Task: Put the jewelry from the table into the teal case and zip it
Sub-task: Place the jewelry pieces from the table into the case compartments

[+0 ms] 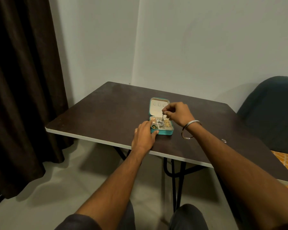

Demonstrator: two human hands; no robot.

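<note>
Left hand rests on the teal case at its 8 o'clock corner. Fingers lie over the left compartments, thumb along the front wall. It steadies the case and grips nothing.

Case sits open on the desk, lid laid back toward 12 o'clock and tray toward 6. Tray compartments already hold gold pieces at 10 and 3 o'clock and a green-and-gold piece at 8 o'clock.

Right hand hovers over the case at about 2 o'clock. Its grip is a narrow fingertip pinch on the top of a small silver dangling piece, which hangs straight down from the pinch, lower end at or just above the centre compartments. Whether it touches the tray I cannot tell.

Judgement: step in hand is lowering this piece into a centre compartment. Do it slowly so the piece folds inside the dividers, keep the left hand pressing, then release.

One small silver item lies on the desk, well apart at 4 o'clock of the case. Zip not yet closed.
</note>
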